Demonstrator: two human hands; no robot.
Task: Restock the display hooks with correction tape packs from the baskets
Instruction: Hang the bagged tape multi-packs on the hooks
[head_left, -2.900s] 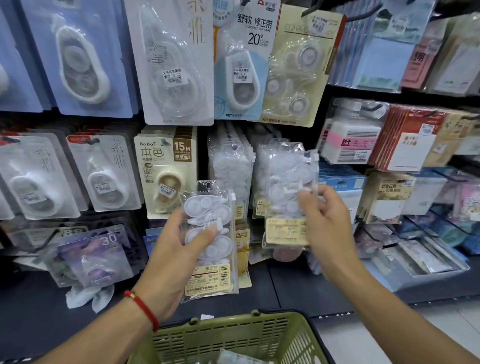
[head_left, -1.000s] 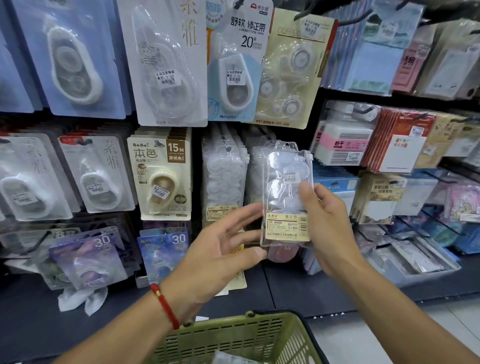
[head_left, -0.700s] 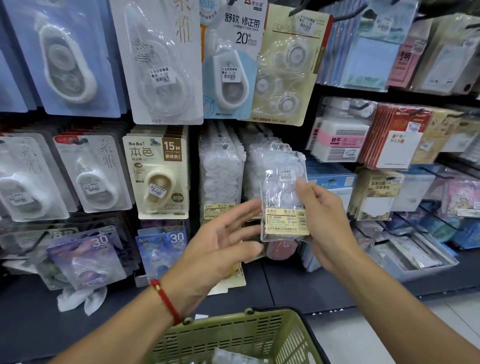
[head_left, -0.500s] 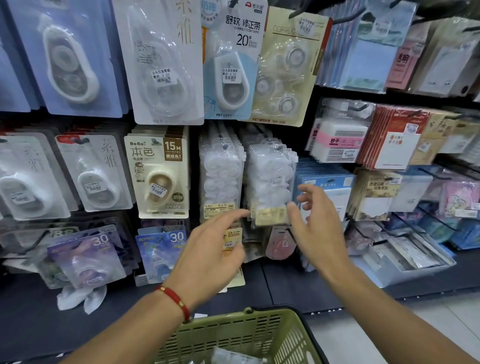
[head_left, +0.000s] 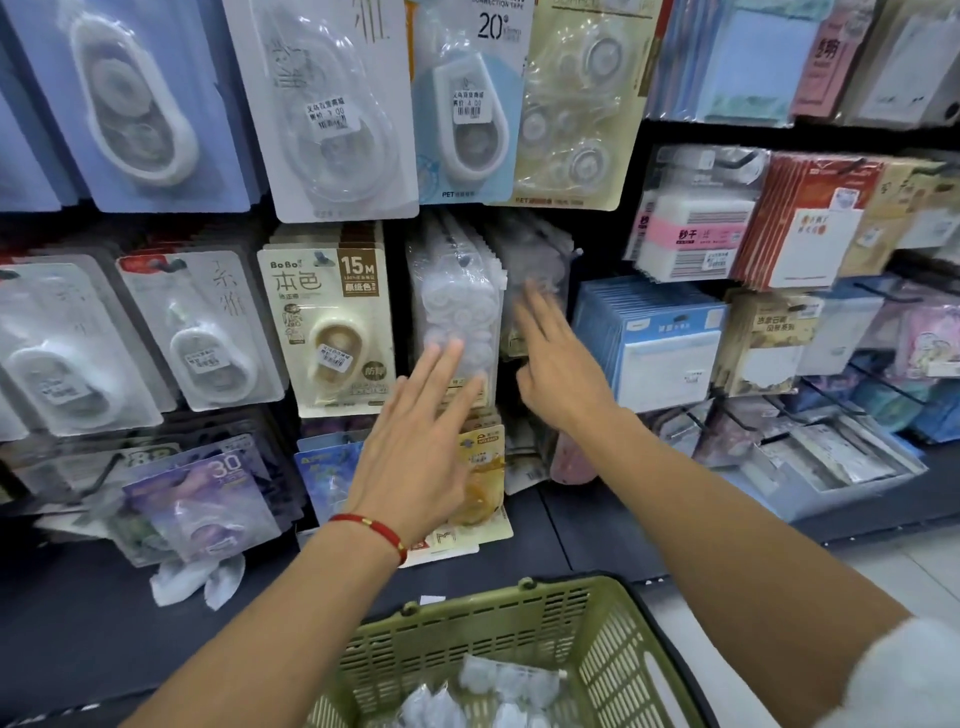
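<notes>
Two rows of clear correction tape packs hang on hooks at the middle of the display: a left row (head_left: 457, 301) and a right row (head_left: 535, 260). My left hand (head_left: 421, 441) is flat and open, its fingertips on the front pack of the left row. My right hand (head_left: 556, 364) is open too, fingers stretched against the right row, which is blurred. Neither hand holds a pack. A green basket (head_left: 587, 623) sits low in front of me, with several clear packs (head_left: 498, 691) lying inside.
Carded correction tapes hang all around: a beige 15M card (head_left: 332, 322), white cards (head_left: 202, 332) to the left, large cards (head_left: 332, 104) above. Sticky notes and blue packs (head_left: 665, 338) fill the right side. A dark shelf (head_left: 571, 525) runs below the hooks.
My right hand has let go of the pack it was holding; that pack now hangs with the right row. Both hands have gone flat against the hanging rows. The view has dipped towards the basket.
</notes>
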